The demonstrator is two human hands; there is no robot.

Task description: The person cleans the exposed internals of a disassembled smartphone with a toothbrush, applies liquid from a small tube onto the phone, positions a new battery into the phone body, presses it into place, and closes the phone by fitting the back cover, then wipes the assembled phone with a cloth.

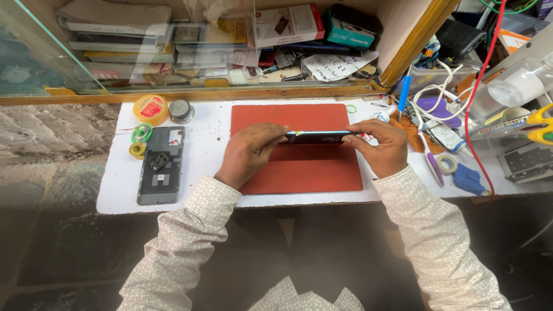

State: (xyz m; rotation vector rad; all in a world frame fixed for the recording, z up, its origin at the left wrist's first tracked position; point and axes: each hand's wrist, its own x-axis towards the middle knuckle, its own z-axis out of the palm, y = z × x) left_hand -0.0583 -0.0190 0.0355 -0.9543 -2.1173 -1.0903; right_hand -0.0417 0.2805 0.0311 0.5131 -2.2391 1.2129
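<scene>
A dark, slim phone (pixel 318 137) stands on its long edge above the red work mat (pixel 299 173). My left hand (pixel 249 152) pinches its left end. At the phone's right end my right hand (pixel 381 147) grips it, and a small white tube (pixel 365 137) pokes out by those fingers. Both hands hover over the middle of the mat, with patterned sleeves reaching back toward me.
An opened phone with bare insides (pixel 161 166) lies at the left of the white bench (pixel 115 190). Rolls of tape (pixel 151 109) and small spools (pixel 140 133) sit near it. Cables, a blue-handled tool (pixel 404 92), tape ring (pixel 446 164) and scissors (pixel 540 124) crowd the right. Boxes and papers fill the shelf (pixel 190 93) behind.
</scene>
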